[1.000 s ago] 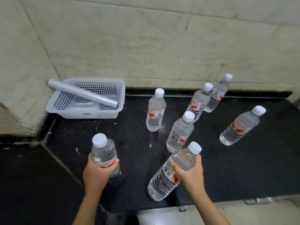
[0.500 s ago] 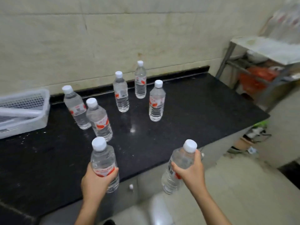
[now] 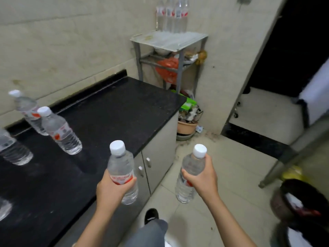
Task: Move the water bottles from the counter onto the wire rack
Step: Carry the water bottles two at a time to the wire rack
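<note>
My left hand grips a clear water bottle with a white cap and red label, upright over the counter's front edge. My right hand grips a second bottle out over the floor. Three more bottles stand on the black counter at the left: one, one behind it, and one cut by the frame edge. The metal rack stands in the far corner past the counter's end, with several bottles on its top shelf.
Red bags fill the rack's lower shelf. A clay pot and clutter lie on the floor below it. Grey cabinet doors sit under the counter. A metal frame leg and a dark bin stand at the right. A dark doorway opens beyond.
My view has swung right from the counter toward the rack. Both hands carried their bottles off the counter; the right one now hangs over the floor. The white basket has left the view.
</note>
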The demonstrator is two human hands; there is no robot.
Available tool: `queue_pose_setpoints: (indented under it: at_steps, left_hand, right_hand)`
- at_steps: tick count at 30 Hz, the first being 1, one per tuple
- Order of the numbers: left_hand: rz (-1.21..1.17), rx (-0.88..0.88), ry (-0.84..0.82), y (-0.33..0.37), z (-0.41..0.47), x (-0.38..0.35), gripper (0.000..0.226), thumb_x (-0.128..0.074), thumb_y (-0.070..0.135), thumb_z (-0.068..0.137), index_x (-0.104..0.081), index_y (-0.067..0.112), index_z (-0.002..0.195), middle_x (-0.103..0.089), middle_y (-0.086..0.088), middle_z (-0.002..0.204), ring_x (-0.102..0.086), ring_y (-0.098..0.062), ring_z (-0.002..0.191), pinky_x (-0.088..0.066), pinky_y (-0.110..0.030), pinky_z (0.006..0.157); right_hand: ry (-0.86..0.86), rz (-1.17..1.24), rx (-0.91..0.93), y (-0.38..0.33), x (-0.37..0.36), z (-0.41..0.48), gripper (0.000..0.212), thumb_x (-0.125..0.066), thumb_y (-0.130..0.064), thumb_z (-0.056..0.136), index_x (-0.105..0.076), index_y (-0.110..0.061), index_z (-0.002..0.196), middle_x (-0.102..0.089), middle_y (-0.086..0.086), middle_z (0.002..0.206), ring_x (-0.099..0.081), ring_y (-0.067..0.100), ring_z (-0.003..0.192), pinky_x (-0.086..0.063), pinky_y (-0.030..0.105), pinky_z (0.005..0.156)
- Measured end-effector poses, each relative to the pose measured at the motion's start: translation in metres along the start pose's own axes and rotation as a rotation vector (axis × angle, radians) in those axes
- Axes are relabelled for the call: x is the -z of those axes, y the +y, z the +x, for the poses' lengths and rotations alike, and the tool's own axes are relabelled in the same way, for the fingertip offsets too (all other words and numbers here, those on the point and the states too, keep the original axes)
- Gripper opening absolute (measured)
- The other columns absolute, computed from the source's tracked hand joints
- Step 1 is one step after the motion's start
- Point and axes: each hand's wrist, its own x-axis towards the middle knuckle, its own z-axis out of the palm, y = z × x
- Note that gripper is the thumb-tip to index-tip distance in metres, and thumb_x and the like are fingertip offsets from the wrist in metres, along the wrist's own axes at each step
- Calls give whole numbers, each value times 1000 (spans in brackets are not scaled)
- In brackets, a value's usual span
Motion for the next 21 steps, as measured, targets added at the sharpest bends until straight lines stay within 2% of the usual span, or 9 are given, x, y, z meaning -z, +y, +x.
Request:
queue_pose_setpoints:
  at_steps: [4,8,14,17,21]
  left_hand:
    - [3,-57,-128,28,18,-52,60,-81,36,44,-59,23,98,-68,2,83,-64,-16,78,-46,-30,72]
    - [6,-101,-202,59,35,-108,52,-87,23,51,-61,19,96,-68,-1,84,-64,-18,80,-43,-28,70]
    - [-80,-109,-219,101,67,-203,46,-85,17,55,-62,19,95,-67,-1,83,-63,-18,78,-42,-27,72]
    - [-128,-64,-227,120,87,-252,46,-86,17,56,-61,21,94,-68,0,83,-64,-19,80,-43,-29,72]
    - [-147,-51,-233,152,111,-311,55,-84,31,48,-58,26,96,-67,-2,88,-63,-23,83,-47,-34,78]
  right_hand:
    - [66,-65,12,5,39,25,65,-80,-27,57,-45,-30,113,-58,-5,107,-54,14,99,-43,28,79]
    - [113,-123,16,7,72,65,66,-78,-29,57,-46,-28,115,-56,-8,105,-55,15,100,-43,28,78]
    - [99,-167,47,10,112,156,70,-81,-24,57,-46,-24,117,-60,-1,112,-57,18,104,-46,31,86]
    - [49,-177,55,12,130,201,68,-81,-22,58,-41,-34,111,-58,-3,111,-55,16,104,-47,34,88]
    - [18,-195,19,16,156,257,66,-81,-19,60,-38,-36,107,-58,-1,111,-56,18,104,-48,39,89]
